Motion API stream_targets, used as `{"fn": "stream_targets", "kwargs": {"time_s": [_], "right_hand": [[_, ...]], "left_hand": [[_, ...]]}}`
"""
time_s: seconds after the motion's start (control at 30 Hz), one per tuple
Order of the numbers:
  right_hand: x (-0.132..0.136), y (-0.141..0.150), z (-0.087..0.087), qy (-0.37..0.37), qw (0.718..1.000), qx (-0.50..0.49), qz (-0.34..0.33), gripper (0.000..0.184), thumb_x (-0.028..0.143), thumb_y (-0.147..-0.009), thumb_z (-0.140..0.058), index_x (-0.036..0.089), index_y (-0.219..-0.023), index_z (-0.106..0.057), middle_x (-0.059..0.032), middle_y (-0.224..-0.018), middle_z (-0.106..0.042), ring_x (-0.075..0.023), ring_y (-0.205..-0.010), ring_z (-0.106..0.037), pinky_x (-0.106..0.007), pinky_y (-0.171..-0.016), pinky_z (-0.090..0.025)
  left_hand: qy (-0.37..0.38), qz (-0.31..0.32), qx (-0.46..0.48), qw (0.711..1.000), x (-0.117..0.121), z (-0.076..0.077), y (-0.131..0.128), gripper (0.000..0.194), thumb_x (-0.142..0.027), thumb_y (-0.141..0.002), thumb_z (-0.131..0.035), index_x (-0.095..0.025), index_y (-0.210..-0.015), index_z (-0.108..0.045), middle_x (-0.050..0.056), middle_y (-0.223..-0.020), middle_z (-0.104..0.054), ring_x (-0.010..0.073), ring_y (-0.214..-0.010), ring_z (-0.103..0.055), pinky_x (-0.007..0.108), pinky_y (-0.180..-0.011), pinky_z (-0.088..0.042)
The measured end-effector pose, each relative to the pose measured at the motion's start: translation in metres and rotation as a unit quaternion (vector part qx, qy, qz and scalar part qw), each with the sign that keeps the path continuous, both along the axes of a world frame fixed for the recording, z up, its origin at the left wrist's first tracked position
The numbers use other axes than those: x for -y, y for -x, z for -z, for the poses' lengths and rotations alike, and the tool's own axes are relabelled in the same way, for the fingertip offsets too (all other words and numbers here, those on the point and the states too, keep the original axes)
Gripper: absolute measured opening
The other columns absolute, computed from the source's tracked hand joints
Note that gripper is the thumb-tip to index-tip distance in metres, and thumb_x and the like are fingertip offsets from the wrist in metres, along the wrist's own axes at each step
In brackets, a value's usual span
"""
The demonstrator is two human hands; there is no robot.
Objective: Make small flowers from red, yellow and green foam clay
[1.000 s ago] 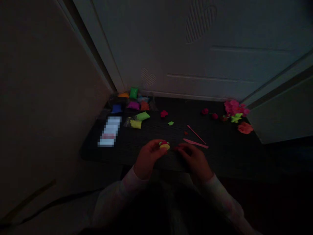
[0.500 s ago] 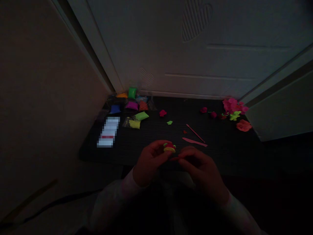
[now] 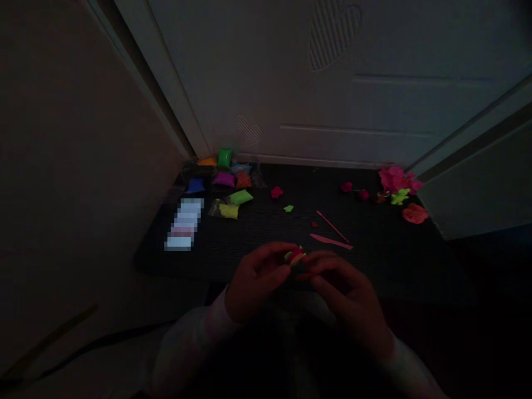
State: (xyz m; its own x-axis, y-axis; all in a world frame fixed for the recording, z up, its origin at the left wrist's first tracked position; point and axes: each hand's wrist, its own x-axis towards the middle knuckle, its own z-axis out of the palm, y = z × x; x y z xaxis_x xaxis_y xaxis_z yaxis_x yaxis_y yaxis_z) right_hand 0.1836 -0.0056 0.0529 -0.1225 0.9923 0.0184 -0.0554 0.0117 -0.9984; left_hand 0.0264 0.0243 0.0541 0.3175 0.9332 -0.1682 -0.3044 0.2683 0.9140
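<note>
Above the front edge of the dark table, a small clay piece in red, green and yellow is pinched in my left hand. My right hand is just beside it, index fingertip at the clay piece's right side; whether it touches is hard to tell. Between the right thumb and fingers is a thin reddish strip, dim and partly hidden. Just beyond my hands lie a pink clay knife, a thin pink modelling stick and a tiny red clay bit.
Several bags of coloured clay, among them a light green bag, sit at the table's back left. A bright blurred phone-like panel lies at left. Pink clay petals and an orange clay piece are at right. A white door stands behind.
My left hand has turned the clay piece and shifted it slightly right, so less of its yellow part shows. My right hand has moved slightly right and down with the reddish strip.
</note>
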Motion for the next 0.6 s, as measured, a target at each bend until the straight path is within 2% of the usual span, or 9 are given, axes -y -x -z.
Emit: {"fn": "stream_targets", "kwargs": {"time_s": [0.07,0.13,0.27,0.47,0.6], "right_hand": [[0.000,-0.002,-0.001,-0.006,1.000,-0.009,0.004,0.009,0.019,-0.075,-0.057,0.025,-0.081,-0.059,-0.0005,-0.093,-0.057,-0.0135,-0.088,-0.056,-0.026,-0.078,-0.046],[0.000,-0.004,-0.002,-0.007,1.000,-0.015,0.000,0.010,0.019,-0.075,-0.056,0.025,-0.082,-0.060,-0.0004,-0.092,-0.058,-0.0133,-0.088,-0.056,-0.027,-0.079,-0.045],[0.002,-0.006,-0.003,0.004,0.999,-0.033,-0.017,0.010,0.018,-0.076,-0.056,0.025,-0.081,-0.060,-0.0002,-0.093,-0.058,-0.0130,-0.088,-0.056,-0.026,-0.079,-0.046],[0.004,-0.006,-0.002,0.024,0.997,-0.064,-0.020,0.012,0.018,-0.075,-0.056,0.027,-0.082,-0.060,0.0011,-0.094,-0.059,-0.0117,-0.084,-0.058,-0.024,-0.071,-0.048],[0.003,-0.005,-0.005,0.017,0.998,-0.054,-0.018,0.011,0.018,-0.075,-0.056,0.026,-0.081,-0.060,0.0005,-0.092,-0.059,-0.0119,-0.083,-0.057,-0.024,-0.072,-0.047]], "left_hand": [[-0.018,0.009,0.030,0.999,0.000,0.002,0.002,0.019,-0.026,-0.073,-0.057,-0.021,-0.089,-0.066,0.003,-0.095,-0.066,0.0179,-0.090,-0.058,0.029,-0.081,-0.044],[-0.020,-0.008,0.030,0.999,0.000,0.003,0.003,0.017,-0.028,-0.074,-0.054,-0.020,-0.081,-0.068,0.003,-0.092,-0.066,0.0171,-0.088,-0.058,0.029,-0.081,-0.043],[0.024,-0.028,0.036,0.999,-0.001,0.002,-0.001,0.007,-0.017,-0.067,-0.062,-0.021,-0.070,-0.067,-0.001,-0.084,-0.067,0.0126,-0.079,-0.059,0.024,-0.074,-0.045],[0.078,-0.028,0.075,0.994,0.001,-0.005,-0.003,0.010,-0.013,-0.059,-0.067,-0.018,-0.068,-0.065,-0.002,-0.077,-0.066,0.0107,-0.072,-0.059,0.023,-0.069,-0.045],[0.107,-0.020,0.086,0.990,0.003,-0.008,-0.002,0.012,-0.014,-0.058,-0.068,-0.017,-0.069,-0.065,0.000,-0.076,-0.066,0.0120,-0.071,-0.059,0.025,-0.068,-0.045]]}}
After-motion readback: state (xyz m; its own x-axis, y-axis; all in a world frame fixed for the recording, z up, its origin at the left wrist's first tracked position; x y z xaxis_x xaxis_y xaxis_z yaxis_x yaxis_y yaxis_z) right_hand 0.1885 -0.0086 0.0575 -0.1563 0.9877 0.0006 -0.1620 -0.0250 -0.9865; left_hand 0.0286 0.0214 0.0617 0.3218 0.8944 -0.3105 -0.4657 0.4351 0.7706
